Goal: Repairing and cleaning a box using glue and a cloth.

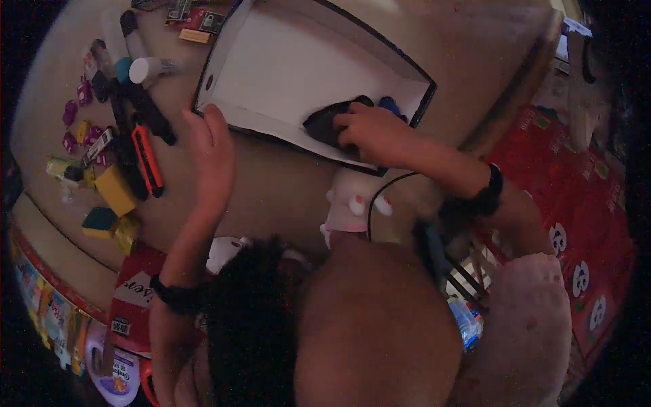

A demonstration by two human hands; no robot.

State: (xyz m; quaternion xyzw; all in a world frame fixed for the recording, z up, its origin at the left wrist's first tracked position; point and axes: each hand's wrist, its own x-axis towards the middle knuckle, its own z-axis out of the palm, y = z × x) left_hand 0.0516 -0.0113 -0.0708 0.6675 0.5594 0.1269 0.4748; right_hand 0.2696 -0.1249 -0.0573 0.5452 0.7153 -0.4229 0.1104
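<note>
A shallow white box (271, 54) with dark edges lies on the table, tilted in view. My right hand (373, 136) reaches into its near right corner, with fingers curled over a dark, smooth object with a pointed end (320, 125); its exact kind is too dim to tell. Right beside those fingers, a small blue thing (390, 105) sits in the same corner. At the box's near left corner is my left hand (213, 146), raised edge-on. Its fingers look stretched out, with the tips by the rim, and nothing shows in them.
Left of the box lie an orange-and-black cutter (147, 159), dark pens or markers (146, 108), a white-capped bottle (146, 70), a yellow sponge (115, 191) and small purple items (70, 114). A red patterned cover (563, 197) spreads at the right. A purple-labelled bottle (115, 373) stands lower left.
</note>
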